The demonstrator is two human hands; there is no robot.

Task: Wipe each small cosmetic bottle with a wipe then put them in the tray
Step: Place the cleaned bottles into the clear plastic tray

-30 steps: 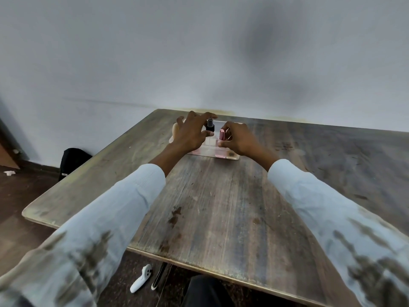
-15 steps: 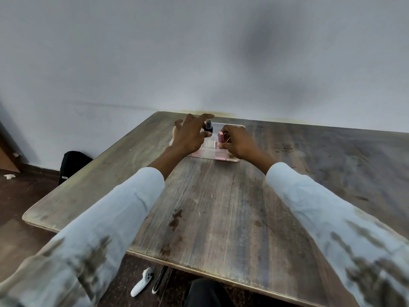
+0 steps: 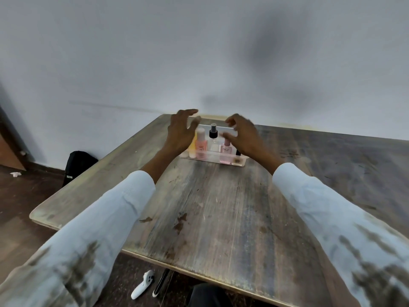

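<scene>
Head view: worn wooden table (image 3: 221, 207), seemingly against grey wall (image 3: 155, 52)

The worn grey-brown wooden table (image 3: 221, 207) under my arms looks matt, its grain streaked and blotched with dark stains. On it stands a clear plastic tray (image 3: 240, 162), glossy and see-through at the walls. In it, the pale pink bottle with a white cap (image 3: 201, 143) looks like smooth plastic, the clear bottle with a black spray top (image 3: 213, 138) like glass or clear plastic, and the pink square bottle with a shiny pink cap (image 3: 226, 151) is glossy. My light blue cloth sleeves (image 3: 115, 218) look soft and matt.
</scene>
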